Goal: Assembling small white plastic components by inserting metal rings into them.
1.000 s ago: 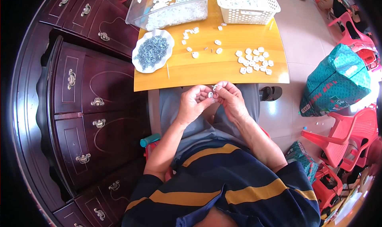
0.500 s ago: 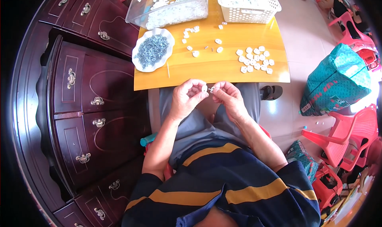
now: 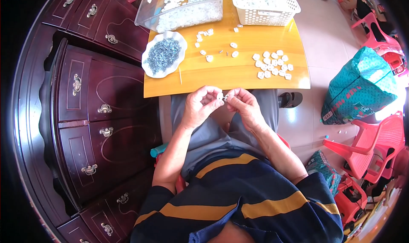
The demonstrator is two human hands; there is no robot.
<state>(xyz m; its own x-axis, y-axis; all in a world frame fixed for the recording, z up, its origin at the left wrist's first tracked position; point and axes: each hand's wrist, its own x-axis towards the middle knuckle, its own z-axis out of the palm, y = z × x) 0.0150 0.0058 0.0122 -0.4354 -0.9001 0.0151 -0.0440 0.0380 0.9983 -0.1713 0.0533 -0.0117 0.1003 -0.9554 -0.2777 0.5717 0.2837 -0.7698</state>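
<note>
Over my lap, just below the table's near edge, both hands meet fingertip to fingertip. My left hand (image 3: 198,105) pinches a small rounded white plastic piece (image 3: 220,96) between thumb and fingers. Close against it, my right hand (image 3: 246,108) pinches a smaller pale piece (image 3: 226,97), whose exact kind is mostly hidden by the fingertips. On the wooden table (image 3: 200,84) ahead, a cluster of white plastic pieces (image 3: 272,65) lies at the right. Several more are scattered around the middle, with two tiny dark screws (image 3: 227,53) among them.
A scalloped white dish (image 3: 160,74) of grey screws (image 3: 163,55) sits at the table's left. Behind stand a clear bin (image 3: 147,10) and a white basket (image 3: 266,18), both with white pieces. Dark cabinets (image 3: 76,102) line the left; a teal bag (image 3: 358,87) and red chairs (image 3: 358,147) stand right.
My two hands have drawn very slightly closer, narrowing the gap between the pieces. Nothing on the table has visibly moved.
</note>
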